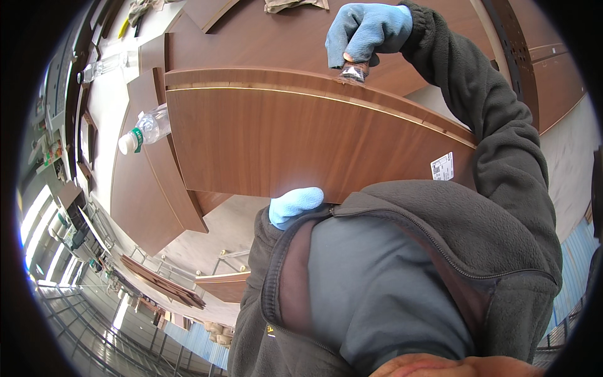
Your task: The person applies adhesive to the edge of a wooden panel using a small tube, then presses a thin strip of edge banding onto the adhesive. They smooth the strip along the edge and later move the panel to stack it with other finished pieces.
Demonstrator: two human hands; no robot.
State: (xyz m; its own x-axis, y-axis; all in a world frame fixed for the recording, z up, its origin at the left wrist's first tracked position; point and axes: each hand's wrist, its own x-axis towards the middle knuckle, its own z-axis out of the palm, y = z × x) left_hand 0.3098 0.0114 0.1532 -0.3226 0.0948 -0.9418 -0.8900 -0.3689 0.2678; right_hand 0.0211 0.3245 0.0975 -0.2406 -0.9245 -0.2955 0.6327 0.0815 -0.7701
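Observation:
A brown wood-grain panel [264,135] lies before me, a long edge with a light strip on its far side. My right hand [369,34], in a blue glove, is closed around a small dark-brown tool with a shiny end [353,73]. That end touches the panel's far edge; its exact kind is unclear, though it looks like a scraper. A fingertip shows bare through the glove. At the near edge of the panel, my left hand [295,206], also blue-gloved, grips the board, its fingers partly hidden by my jacket. A white label [442,166] is stuck on the panel's right end.
A clear plastic bottle [152,127] with a white cap lies at the panel's left end. Another bottle [107,66] lies farther left. More brown boards [141,195] sit underneath and beyond. A cloth [295,5] rests at the far side. Dark perforated metal [518,60] stands at the right.

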